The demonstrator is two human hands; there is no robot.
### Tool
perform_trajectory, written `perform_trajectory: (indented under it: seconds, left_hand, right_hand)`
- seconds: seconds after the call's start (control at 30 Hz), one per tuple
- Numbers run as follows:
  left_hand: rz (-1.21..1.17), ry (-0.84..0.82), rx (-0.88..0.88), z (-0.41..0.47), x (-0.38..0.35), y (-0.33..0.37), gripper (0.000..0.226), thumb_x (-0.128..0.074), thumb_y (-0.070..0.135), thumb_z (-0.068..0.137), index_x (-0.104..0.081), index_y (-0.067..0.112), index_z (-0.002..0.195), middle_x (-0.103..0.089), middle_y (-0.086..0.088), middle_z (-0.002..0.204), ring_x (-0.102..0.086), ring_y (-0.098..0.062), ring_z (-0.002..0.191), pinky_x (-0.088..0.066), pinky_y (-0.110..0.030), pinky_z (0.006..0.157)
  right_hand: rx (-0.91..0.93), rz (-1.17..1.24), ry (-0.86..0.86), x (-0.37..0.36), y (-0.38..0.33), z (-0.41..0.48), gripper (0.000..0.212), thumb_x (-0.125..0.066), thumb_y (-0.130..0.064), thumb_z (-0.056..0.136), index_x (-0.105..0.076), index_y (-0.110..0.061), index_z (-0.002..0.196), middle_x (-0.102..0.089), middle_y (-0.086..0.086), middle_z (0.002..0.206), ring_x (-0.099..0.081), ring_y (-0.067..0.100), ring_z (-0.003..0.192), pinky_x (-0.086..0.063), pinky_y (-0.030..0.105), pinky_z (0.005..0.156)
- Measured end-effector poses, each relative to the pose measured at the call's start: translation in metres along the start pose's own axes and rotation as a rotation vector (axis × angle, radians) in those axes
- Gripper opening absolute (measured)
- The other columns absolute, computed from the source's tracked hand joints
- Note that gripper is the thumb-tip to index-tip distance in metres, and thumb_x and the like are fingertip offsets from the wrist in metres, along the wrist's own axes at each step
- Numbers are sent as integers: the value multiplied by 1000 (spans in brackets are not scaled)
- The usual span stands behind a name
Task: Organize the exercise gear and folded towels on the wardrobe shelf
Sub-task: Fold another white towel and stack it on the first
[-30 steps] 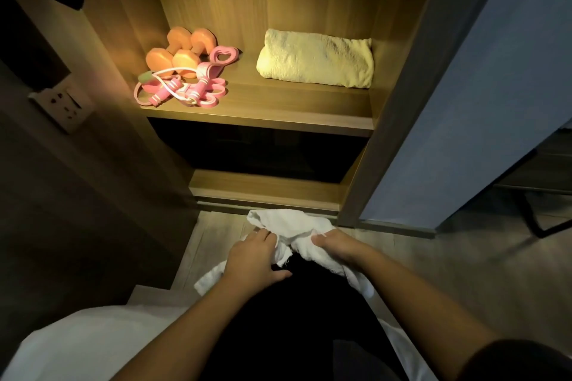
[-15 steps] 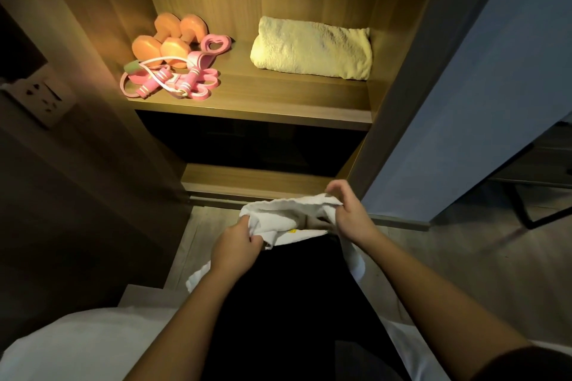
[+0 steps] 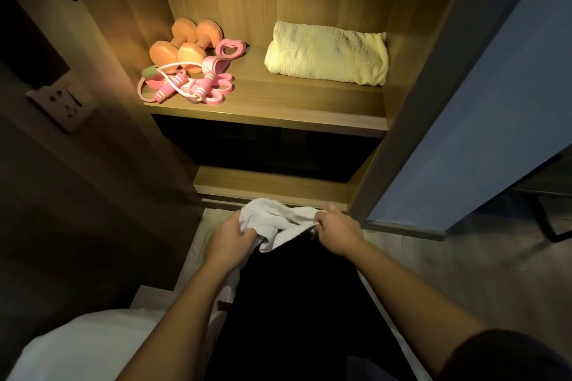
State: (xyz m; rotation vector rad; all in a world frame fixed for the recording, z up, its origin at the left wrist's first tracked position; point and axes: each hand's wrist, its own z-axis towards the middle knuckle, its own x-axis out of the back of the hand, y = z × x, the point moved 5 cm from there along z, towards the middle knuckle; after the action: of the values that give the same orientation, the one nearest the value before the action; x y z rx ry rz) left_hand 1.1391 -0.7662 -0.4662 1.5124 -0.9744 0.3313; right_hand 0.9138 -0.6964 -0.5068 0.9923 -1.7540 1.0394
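A white towel [image 3: 272, 219] is stretched between both hands low in front of the wardrobe. My left hand [image 3: 230, 237] grips its left end and my right hand [image 3: 335, 230] pinches its right edge. On the lit wooden shelf [image 3: 278, 111] above, a folded cream towel [image 3: 328, 52] lies at the right. Two orange dumbbells [image 3: 185, 46] sit at the back left, with a pink skipping rope and pink resistance bands [image 3: 188, 86] heaped in front of them.
A dark compartment lies under the shelf, with a lower wooden ledge [image 3: 272, 185] below it. The blue wardrobe door [image 3: 483, 120] stands open at the right. A wall socket [image 3: 63, 102] is on the left panel. A white bed edge [image 3: 80, 346] is at bottom left.
Both hands lifted the white towel off my lap and drew apart, spreading it between them. The shelf items have not moved.
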Motion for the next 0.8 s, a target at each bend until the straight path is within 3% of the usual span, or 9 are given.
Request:
perform_trajectory:
  seconds: [0.1,0.2,0.3,0.37,0.43,0.5,0.57,0.73,0.8]
  left_hand:
    - [71,95,-72,14,39,8,27,-54,22,90,-58,23,117,-62,1,84,-58,-21,77,-46,-32,65]
    - [36,126,-221,22,70,43,25,-53,18,93,-59,19,117,-64,-2,90,-59,-20,80,-48,-34,68]
    - [-200,105,-315,14,101,104,9,-53,15,87,-61,11,87,-60,-3,79,-56,-18,75,-43,-32,67]
    - [-446,86,-267,2,126,140,10,-51,17,76,-54,8,73,-51,-6,71,-49,-19,70,-39,-31,64]
    - [-724,-7,-135,-12,149,168,7,-49,11,78,-55,6,78,-53,-9,72,-56,-21,65,-45,-26,58]
    - [-870,-115,-113,-31,174,196,17,-52,6,72,-52,3,89,-51,-14,74,-59,-25,63,-47,-23,55]
    - [-926,-105,-175,-45,206,220,45,-49,5,56,-48,8,101,-39,-16,81,-45,-30,68,-38,-28,59]
    - [-842,-149,-172,-71,219,239,36,-48,8,52,-49,7,89,-36,-16,77,-42,-17,60,-33,-26,54]
    - [-791,-218,-110,-75,202,228,17,-49,7,51,-49,2,68,-45,-13,64,-49,-16,51,-38,-22,51]
  right_hand:
    - [-4,200,167,49,18,1,25,-39,-37,101,-56,-26,87,-42,-3,105,-57,25,91,-44,36,75]
    - [154,469,331,114,6,-12,33,-46,-24,100,-50,-29,68,-45,-4,88,-52,16,81,-43,36,74]
    - [270,808,409,175,-19,-35,38,-49,-13,100,-50,-18,63,-49,-1,75,-48,11,70,-39,33,71]
    - [265,1023,354,213,-33,-51,35,-50,-19,101,-60,-7,70,-57,5,72,-53,13,70,-41,32,72]
    - [226,1156,176,253,-43,-69,36,-58,-32,97,-72,-2,83,-69,11,83,-63,23,77,-49,35,77]
    - [245,1164,-3,294,-56,-96,33,-73,-45,79,-79,-13,80,-75,11,89,-71,24,80,-56,34,73]
    - [339,1179,-114,326,-69,-120,35,-80,-49,61,-80,-18,77,-75,8,86,-73,20,79,-57,32,67]
    - [378,1199,-209,338,-90,-139,31,-76,-43,67,-77,-18,85,-74,5,86,-71,19,83,-57,33,74]
    - [304,1182,-239,316,-88,-138,31,-69,-44,69,-78,-19,86,-75,3,85,-71,20,84,-56,35,77]
